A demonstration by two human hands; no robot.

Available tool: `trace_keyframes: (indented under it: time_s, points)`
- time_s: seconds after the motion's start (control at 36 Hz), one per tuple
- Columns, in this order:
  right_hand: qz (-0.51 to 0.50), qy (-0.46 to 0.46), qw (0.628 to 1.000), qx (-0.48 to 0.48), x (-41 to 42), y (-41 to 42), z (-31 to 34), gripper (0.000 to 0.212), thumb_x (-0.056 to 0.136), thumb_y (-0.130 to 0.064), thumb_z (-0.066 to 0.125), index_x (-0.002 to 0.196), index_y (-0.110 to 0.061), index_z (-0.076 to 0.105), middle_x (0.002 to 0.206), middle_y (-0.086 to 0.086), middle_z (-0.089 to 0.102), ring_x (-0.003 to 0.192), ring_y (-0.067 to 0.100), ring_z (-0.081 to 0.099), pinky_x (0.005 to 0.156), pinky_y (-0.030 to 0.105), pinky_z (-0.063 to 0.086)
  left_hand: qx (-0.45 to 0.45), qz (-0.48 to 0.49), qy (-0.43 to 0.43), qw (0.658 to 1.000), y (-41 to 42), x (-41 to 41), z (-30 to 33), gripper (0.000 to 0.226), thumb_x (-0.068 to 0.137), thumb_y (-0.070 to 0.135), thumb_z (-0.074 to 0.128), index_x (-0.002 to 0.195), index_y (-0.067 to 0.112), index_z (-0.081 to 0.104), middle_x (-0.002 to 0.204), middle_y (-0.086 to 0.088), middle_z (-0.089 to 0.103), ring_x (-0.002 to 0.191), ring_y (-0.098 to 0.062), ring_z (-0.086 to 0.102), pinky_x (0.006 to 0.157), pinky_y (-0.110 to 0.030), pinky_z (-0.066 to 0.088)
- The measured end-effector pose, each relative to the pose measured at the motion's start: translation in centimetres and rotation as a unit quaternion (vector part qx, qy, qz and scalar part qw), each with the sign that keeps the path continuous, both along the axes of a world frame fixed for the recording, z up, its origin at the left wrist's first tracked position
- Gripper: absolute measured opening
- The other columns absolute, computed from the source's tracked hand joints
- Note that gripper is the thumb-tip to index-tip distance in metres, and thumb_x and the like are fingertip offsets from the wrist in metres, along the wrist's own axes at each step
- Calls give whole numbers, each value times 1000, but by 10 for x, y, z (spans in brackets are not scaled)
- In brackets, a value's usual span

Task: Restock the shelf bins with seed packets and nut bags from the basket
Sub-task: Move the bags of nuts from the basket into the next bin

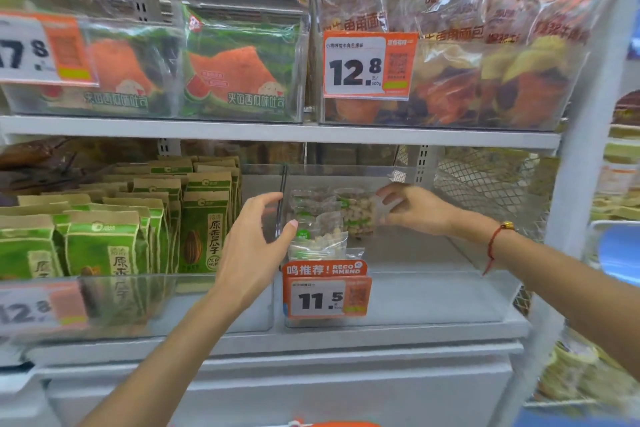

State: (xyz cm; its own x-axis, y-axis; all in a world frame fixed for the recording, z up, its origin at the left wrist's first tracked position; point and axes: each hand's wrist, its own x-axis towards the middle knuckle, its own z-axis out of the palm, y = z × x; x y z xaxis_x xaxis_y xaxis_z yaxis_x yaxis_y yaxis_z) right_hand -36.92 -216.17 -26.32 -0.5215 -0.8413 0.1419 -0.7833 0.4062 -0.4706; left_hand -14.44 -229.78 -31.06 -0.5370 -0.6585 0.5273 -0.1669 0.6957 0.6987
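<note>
Several clear nut bags (322,218) stand in a row at the left side of a clear shelf bin (433,295) on the lower shelf. My left hand (256,239) reaches into the bin, its thumb pressed against the front nut bag (318,243) and its fingers spread beside the row. My right hand (412,208) pinches the edge of a nut bag (360,211) at the back of the row. Green and tan seed packets (104,239) fill the bin to the left. The basket is out of view except for an orange sliver (343,424) at the bottom edge.
An orange 11.5 price tag (325,291) hangs on the bin's front. The upper shelf (277,130) holds watermelon toast packs (239,69) and bagged croissants (450,45) with a 12.8 tag. A wire mesh panel (491,184) stands at the right, beside a white upright post (581,149).
</note>
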Motion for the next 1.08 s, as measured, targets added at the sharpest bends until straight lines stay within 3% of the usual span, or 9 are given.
trace_keyframes:
  time_s: [0.17,0.31,0.39,0.5,0.61,0.75,0.86,0.97,1.08]
  points:
    - [131,141,981,-35,88,55,16,40,88,-23,65,127,-21,53,117,-11,57,106,6,55,91,18,42,-47,-28,34,998,35,51,1,36,88,25,63,118,37,49,117,25,47,108,10,41,87,-2,27]
    - [200,204,954,93,160,70,-6,30,91,-34,58,121,-35,55,111,-18,61,98,0,56,85,27,48,-72,-37,-50,995,63,113,-19,28,87,31,62,112,40,54,104,33,50,99,11,45,81,-15,36]
    - [236,164,941,178,189,61,-34,28,92,-34,58,119,-31,59,107,-13,64,94,5,59,83,28,48,-46,-44,-138,988,70,147,-43,20,87,42,59,106,44,54,94,37,50,89,18,48,77,-17,41]
    - [255,131,912,292,213,42,-86,36,94,-36,53,129,-26,52,116,-6,63,101,13,57,83,29,43,11,-43,-255,966,68,179,-94,21,84,51,55,103,42,56,95,29,60,91,7,57,84,-28,49]
    - [267,100,879,382,233,31,-144,41,96,-34,51,135,-22,46,126,0,58,121,21,48,97,33,38,109,-54,-305,945,68,197,-163,10,85,47,53,95,44,55,90,27,62,90,3,61,80,-32,52]
    - [256,14,855,450,252,38,-210,42,97,-31,49,136,-18,46,138,5,48,123,26,47,92,31,38,105,-48,-432,894,80,222,-236,26,92,36,53,118,36,55,122,12,59,110,-10,57,83,-27,47]
    - [226,-42,834,501,261,51,-248,42,98,-29,47,132,-5,51,139,16,47,121,35,50,89,40,46,98,-113,-497,854,98,237,-270,36,94,31,49,130,32,47,139,8,47,125,-14,47,97,-29,42]
    - [239,-128,802,531,264,59,-271,26,94,-37,56,106,-17,67,114,-3,62,97,14,57,84,24,46,96,-194,-538,815,109,247,-296,39,94,42,47,131,32,48,142,8,44,133,-14,32,108,-40,34]
    - [260,-166,726,615,270,68,-287,65,83,-46,66,138,-18,48,144,-3,42,129,20,43,106,37,40,79,-194,-547,811,111,247,-301,33,92,45,49,123,34,56,129,5,53,128,-15,35,106,-40,36]
